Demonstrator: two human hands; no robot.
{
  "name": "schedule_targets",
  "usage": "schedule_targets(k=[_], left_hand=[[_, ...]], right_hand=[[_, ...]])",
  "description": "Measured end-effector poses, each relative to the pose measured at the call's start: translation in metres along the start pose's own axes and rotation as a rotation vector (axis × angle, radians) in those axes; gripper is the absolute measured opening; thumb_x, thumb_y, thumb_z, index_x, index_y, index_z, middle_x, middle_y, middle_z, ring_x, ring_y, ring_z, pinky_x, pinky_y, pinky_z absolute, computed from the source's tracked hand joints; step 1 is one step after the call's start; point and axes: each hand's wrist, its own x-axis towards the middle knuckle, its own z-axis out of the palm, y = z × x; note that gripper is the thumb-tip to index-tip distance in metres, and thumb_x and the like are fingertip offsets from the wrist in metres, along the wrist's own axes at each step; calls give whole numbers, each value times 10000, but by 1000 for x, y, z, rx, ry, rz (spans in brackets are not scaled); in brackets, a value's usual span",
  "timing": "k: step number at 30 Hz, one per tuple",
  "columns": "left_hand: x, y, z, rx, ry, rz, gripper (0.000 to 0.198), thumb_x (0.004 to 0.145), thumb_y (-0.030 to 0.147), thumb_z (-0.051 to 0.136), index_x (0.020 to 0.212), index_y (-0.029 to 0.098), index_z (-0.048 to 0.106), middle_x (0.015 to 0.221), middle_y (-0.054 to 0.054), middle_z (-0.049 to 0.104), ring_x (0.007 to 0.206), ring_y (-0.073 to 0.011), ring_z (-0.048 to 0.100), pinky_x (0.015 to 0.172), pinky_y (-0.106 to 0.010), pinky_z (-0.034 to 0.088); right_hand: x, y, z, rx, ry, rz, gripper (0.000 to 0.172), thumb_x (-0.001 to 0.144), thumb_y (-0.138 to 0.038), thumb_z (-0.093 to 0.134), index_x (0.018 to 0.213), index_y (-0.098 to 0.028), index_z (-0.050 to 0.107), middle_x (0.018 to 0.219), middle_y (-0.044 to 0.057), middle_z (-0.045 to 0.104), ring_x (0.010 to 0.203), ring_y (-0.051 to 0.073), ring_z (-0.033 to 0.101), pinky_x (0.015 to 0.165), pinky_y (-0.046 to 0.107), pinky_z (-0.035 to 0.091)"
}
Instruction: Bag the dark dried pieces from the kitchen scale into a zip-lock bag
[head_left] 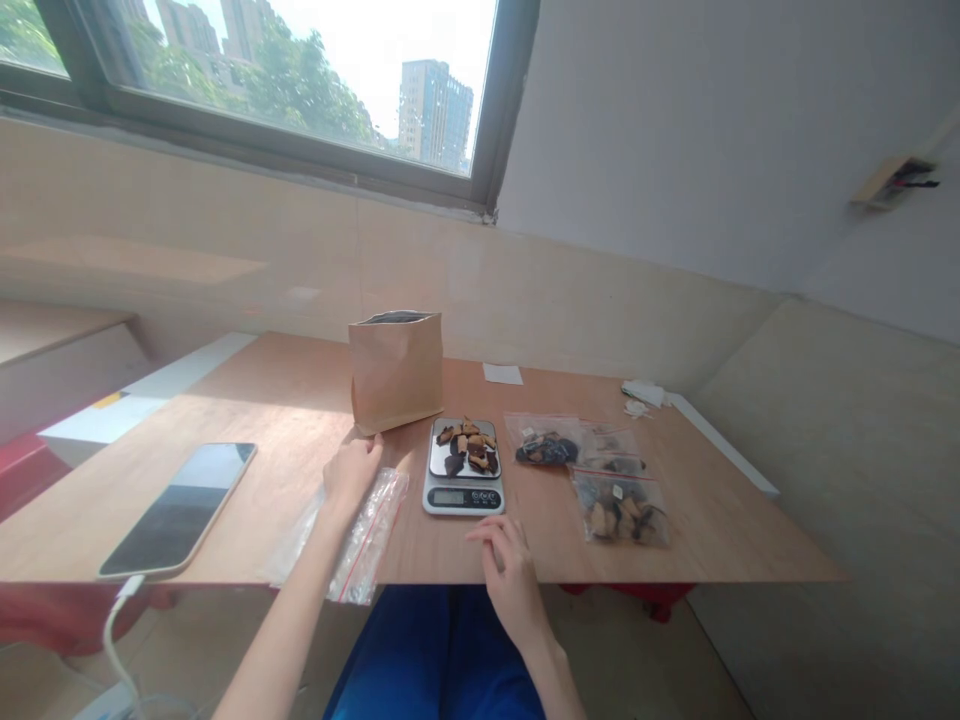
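The fingers of the left hand are pressed together and lightly curled, their tips touching the lower front corner of a kraft paper stand-up pouch; whether they pinch the paper cannot be determined from this view. The pouch stands upright with its mouth open, its dark lining showing. A clear zip-top bag with a red seal strip lies flat under the left wrist, just short of the table's near edge.

The fingers of the right hand are slightly parted and gently curved, holding nothing, and rest at the near edge of the plywood table. Just ahead of this hand stands a digital kitchen scale, its steel platform heaped with tan and dark irregular pieces, of a material not identifiable from here. Its display is too small to read.

Farther right lie three zip-top bags holding similar pieces. A smartphone lies at the far left, with a white charging cable attached.
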Motion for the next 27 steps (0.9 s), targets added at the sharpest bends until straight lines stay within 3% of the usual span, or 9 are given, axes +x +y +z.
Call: schedule_targets(k=[4, 7, 11, 14, 19, 27], left_hand=[[-10, 0, -1, 68, -136, 138, 415, 814, 393, 316, 496, 200, 500, 618, -118, 627, 642, -260, 600, 564, -320, 376], [-21, -5, -12, 9, -269, 206, 377, 811, 401, 323, 506, 214, 442, 552, -58, 579, 557, -204, 553, 551, -292, 360], [-47, -16, -27, -21, -283, 229, 319, 740, 440, 432, 513, 216, 412, 599, -40, 570, 577, -177, 518, 552, -274, 354], [-69, -25, -27, 23, -404, 176, 325, 703, 484, 471, 527, 218, 409, 556, -16, 532, 540, -169, 499, 528, -272, 340], [-82, -35, -9, 41, -296, 211, 211, 750, 367, 418, 612, 208, 429, 693, -32, 520, 641, -182, 523, 604, -282, 365], [-56, -15, -7, -16, -177, 240, 191, 776, 227, 359, 584, 223, 352, 633, -30, 487, 614, -179, 486, 568, -279, 330]], right_hand=[[-7, -10, 10, 25, -59, -13, 323, 783, 11, 367, 799, -221, 591, 849, 42, 532, 851, 185, 515, 758, 308, 435], [-10, -16, 15, 42, -101, -10, 333, 775, 31, 375, 799, -220, 592, 846, 37, 534, 851, 179, 513, 758, 301, 435], [-11, -23, 20, 63, -142, -10, 337, 768, 49, 389, 799, -215, 596, 846, 33, 539, 851, 169, 513, 752, 289, 438], [-11, -26, 22, 64, -149, -18, 332, 771, 46, 395, 795, -214, 600, 836, 31, 540, 849, 167, 512, 761, 295, 439], [-11, -28, 25, 75, -179, -27, 313, 786, 26, 398, 782, -211, 603, 825, 30, 547, 834, 166, 514, 745, 297, 446], [-1, -37, 30, 119, -177, -2, 298, 803, -15, 385, 838, -217, 602, 826, 29, 557, 843, 171, 518, 753, 299, 441]])
